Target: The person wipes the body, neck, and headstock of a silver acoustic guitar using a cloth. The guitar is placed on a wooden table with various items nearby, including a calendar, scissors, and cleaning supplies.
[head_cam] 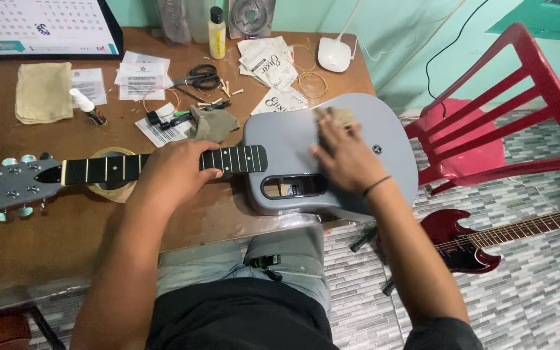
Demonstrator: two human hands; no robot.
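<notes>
A grey guitar lies flat across the brown table (34, 240), its body (280, 139) to the right and its grey headstock (14, 186) to the left. My left hand (170, 172) is wrapped over the black neck (102, 168), close to where it meets the body. My right hand (345, 155) presses a small tan cloth (335, 116) flat against the top of the guitar body; the hand is blurred. The neck rests on a roll of tape (115, 190).
Scissors (202, 76), string packets (270, 65), a yellow bottle (216, 32), a folded cloth (43, 92), papers and a small white bottle (85, 105) litter the table's back. A red plastic chair (507, 123) stands at right. A dark red electric guitar (468, 243) lies on the tiled floor.
</notes>
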